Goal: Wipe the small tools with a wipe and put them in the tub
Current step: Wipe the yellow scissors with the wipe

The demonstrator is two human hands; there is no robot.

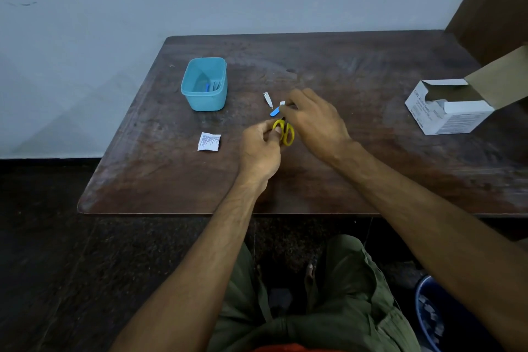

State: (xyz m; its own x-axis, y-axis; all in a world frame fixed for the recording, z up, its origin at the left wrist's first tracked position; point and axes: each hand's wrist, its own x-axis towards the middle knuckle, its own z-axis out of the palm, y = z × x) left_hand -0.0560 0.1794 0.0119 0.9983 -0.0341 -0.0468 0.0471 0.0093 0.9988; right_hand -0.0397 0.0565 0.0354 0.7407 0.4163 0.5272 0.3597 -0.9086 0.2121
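While the left hand grips yellow scissors by the handles, the right hand pinches a wipe just beyond, tub far left.

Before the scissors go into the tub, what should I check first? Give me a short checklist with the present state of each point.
1. Left hand grips the yellow scissors by the handles: ok.
2. Right hand pinches the white wipe at the blades: ok.
3. Blades fully wiped: cannot tell, the right hand hides them.
4. Tub open and upright, with room inside: ok; some tools already lie in it.
5. Way from the hands to the tub free: ok; only the torn wipe packet lies nearer, off to the side.
6. All tools done: not ok; the nail clipper and a blue tool lie on the table.
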